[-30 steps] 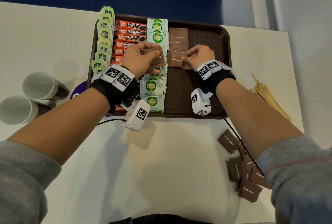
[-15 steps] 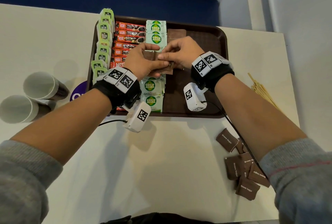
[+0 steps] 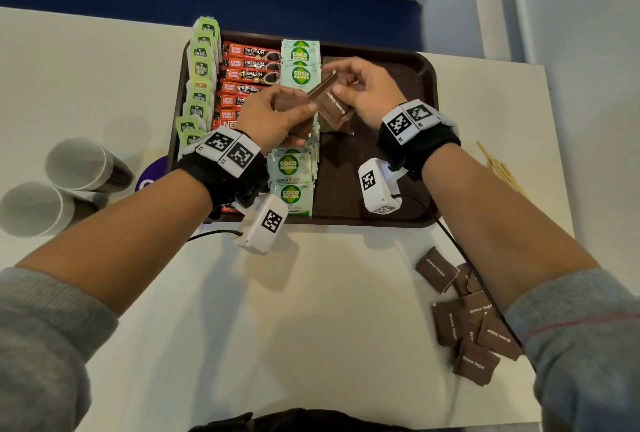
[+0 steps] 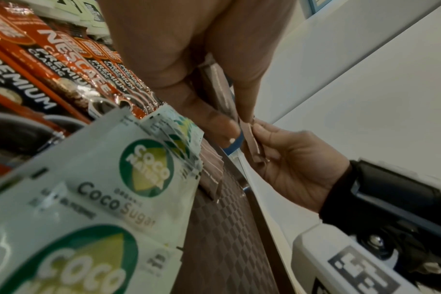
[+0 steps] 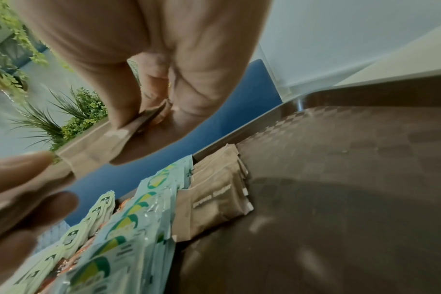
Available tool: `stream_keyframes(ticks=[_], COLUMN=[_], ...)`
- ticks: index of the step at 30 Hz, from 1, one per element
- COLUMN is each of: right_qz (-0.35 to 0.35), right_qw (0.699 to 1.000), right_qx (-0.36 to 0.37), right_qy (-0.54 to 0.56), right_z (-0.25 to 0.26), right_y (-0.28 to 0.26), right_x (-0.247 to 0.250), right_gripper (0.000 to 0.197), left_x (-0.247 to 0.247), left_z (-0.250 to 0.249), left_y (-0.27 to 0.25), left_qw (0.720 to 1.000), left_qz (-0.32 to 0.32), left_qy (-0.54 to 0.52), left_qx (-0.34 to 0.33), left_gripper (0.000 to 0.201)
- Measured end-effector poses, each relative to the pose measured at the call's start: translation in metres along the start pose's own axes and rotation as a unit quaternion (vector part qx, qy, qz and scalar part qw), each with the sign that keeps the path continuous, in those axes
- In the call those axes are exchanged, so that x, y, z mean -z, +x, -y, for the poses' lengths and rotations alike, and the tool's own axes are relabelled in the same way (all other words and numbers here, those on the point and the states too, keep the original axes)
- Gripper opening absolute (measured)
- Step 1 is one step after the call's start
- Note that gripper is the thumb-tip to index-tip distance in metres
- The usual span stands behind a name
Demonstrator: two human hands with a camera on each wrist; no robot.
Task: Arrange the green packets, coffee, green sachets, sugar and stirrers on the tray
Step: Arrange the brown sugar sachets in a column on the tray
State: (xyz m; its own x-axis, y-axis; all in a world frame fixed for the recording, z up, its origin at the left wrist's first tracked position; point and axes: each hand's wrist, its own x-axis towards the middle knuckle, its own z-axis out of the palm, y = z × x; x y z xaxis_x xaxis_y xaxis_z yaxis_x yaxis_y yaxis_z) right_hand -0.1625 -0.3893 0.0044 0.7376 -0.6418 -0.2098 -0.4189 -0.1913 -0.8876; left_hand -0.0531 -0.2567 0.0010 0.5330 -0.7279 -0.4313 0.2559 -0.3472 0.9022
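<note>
The brown tray (image 3: 415, 92) holds columns of green packets (image 3: 201, 71), coffee sticks (image 3: 252, 66), green Coco sachets (image 3: 300, 66) and several brown sugar packets (image 3: 337, 126) laid in a row. Above the sachets my left hand (image 3: 304, 106) grips a small stack of brown sugar packets (image 3: 291, 102), seen edge-on in the left wrist view (image 4: 222, 95). My right hand (image 3: 337, 85) pinches one sugar packet (image 3: 332, 104) by its top, tilted, right beside that stack. The stirrers (image 3: 502, 168) lie on the table to the right of the tray.
Several loose brown sugar packets (image 3: 467, 320) lie on the white table at the near right. Two paper cups (image 3: 74, 165) lie on their sides to the left of the tray, beside a purple disc (image 3: 152, 175). The tray's right part is bare.
My right hand left the row on the tray, came over to my left hand and now pinches one packet drawn from its stack. The left hand rose slightly.
</note>
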Motion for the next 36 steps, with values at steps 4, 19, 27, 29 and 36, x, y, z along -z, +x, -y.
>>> stream_keyframes(ticks=[4, 19, 27, 29, 36], right_qz=[-0.001, 0.067, -0.010, -0.027, -0.039], right_qw=[0.998, 0.996, 0.992, 0.990, 0.982], right_qx=[-0.013, -0.028, -0.094, -0.122, -0.169], right_qy=[0.059, -0.048, -0.079, -0.069, -0.076], right_z=[0.008, -0.005, -0.030, -0.038, -0.054], right_y=[0.001, -0.004, -0.007, -0.009, -0.009], right_x=[-0.007, 0.011, 0.027, 0.028, 0.009], right_gripper=[0.019, 0.020, 0.017, 0.019, 0.019], left_x=[-0.005, 0.000, 0.006, 0.006, 0.005], left_z=[0.000, -0.001, -0.001, -0.001, 0.000], left_y=[-0.001, 0.004, 0.006, 0.007, 0.009], left_qw=[1.000, 0.997, 0.999, 0.999, 0.999], left_qz=[0.007, -0.012, -0.033, -0.040, -0.044], left_qy=[0.024, 0.071, 0.038, 0.032, 0.022], left_qx=[0.011, -0.017, -0.010, -0.007, 0.001], left_gripper=[0.014, 0.003, 0.008, 0.006, 0.009])
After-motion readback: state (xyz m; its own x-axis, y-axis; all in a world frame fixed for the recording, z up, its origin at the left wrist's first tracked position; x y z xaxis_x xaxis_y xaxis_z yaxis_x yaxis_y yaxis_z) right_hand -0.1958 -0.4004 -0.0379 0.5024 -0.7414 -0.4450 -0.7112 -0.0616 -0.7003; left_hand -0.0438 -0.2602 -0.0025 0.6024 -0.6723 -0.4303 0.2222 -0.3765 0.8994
